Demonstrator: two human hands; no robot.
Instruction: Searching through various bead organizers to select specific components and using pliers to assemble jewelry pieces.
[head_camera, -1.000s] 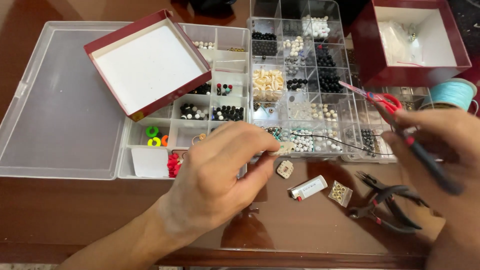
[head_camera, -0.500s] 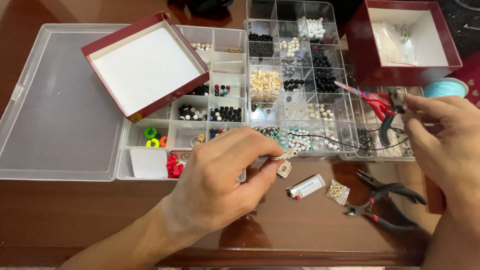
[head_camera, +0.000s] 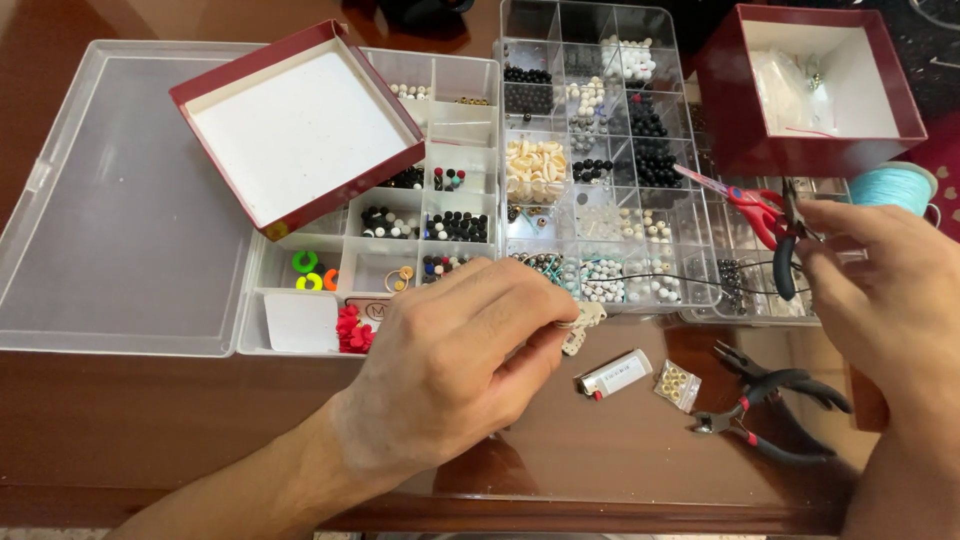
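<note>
1. Black thread (head_camera: 690, 280) ran taut across the middle of the frame, from our left hand (head_camera: 450, 370) at centre bottom to our right hand (head_camera: 880, 300) at the right edge.
2. Our left hand was curled almost closed, thumb and forefinger pinching the thread's end just beside a small pale charm (head_camera: 583, 325).
3. Our right hand was closed loosely around the red-handled scissors (head_camera: 750, 205), whose blades pointed toward the upper left over the clear bead organiser (head_camera: 600, 150); the same fingers seemed to grip the thread's other end, though we could not tell exactly how.
4. To do this well, we judged that the thread should stay tight between both pinches and low over the table, so nothing slipped off, and that the scissor tips should stay clear of the strand.
5. Near the bottom right lay black pliers (head_camera: 770, 405), a white lighter (head_camera: 615, 375) and a small packet of rings (head_camera: 677, 385).
6. A dark red box lid (head_camera: 300, 130) rested tilted on the left bead tray (head_camera: 460, 80); a turquoise cord spool (head_camera: 900, 185) stood at the right.
</note>
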